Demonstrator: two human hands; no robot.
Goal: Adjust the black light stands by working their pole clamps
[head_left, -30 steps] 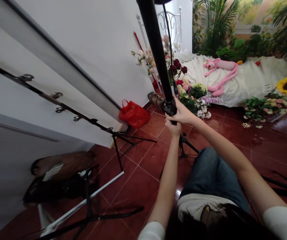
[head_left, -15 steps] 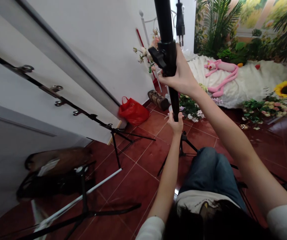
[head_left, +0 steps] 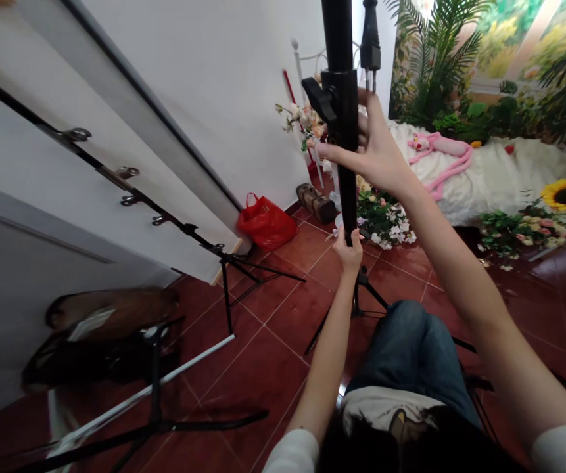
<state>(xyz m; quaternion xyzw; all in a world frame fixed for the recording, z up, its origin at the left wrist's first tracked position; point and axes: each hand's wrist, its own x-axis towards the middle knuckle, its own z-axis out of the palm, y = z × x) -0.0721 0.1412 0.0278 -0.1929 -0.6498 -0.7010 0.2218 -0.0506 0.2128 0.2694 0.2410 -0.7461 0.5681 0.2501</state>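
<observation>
A black light stand rises nearly upright in front of me, with a knob on its collar. My left hand is wrapped round the lower part of its pole, thumb up. Higher up, my right hand curls loosely round the pole at the collar; the thumb crosses in front and the fingertips are hidden behind. A black power plug with two pins hangs just right of the pole, above my right hand.
At left, a black bar with metal clips slants before the wall. A red bag, a white pole and stand legs are on the tiled floor. Beyond lie flowers and a pink plush toy on white cloth.
My right hand has loosened a little and its fingers sit farther back from the collar. The stand appears slightly farther right in view; my left hand keeps its hold.
</observation>
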